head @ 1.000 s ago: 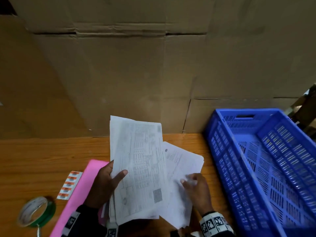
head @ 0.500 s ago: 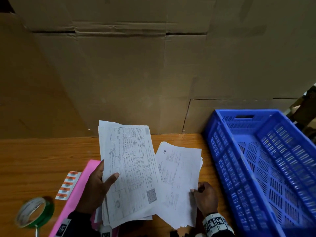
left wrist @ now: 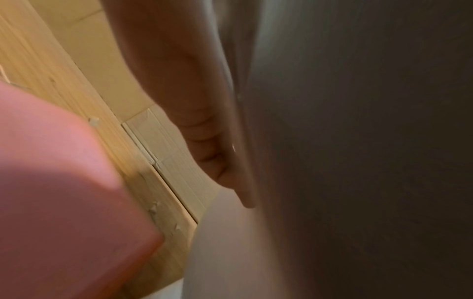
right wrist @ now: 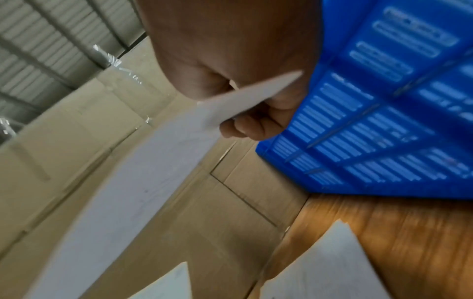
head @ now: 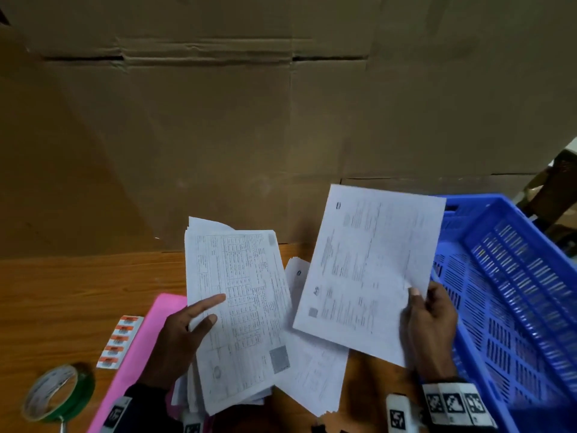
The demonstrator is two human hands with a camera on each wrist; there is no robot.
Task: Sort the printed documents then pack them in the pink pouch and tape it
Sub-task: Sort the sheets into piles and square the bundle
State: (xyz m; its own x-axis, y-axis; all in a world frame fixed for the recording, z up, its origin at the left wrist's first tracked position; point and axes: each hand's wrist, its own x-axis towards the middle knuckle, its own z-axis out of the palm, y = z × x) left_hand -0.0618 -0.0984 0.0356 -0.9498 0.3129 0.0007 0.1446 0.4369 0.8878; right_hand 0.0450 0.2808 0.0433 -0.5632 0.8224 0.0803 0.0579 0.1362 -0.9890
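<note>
This looks like a packing room in a warehouse. Big brown cardboard boxes (head: 218,135) are stacked like a wall just behind the right hand (head: 429,323) that pinches a sheet of paper (head: 371,270). A blue plastic crate (head: 515,292) with slots stands close beside that hand, on a wooden table (head: 78,292). Above the boxes, the right wrist view shows a ridged metal wall or roof (right wrist: 51,40).
</note>
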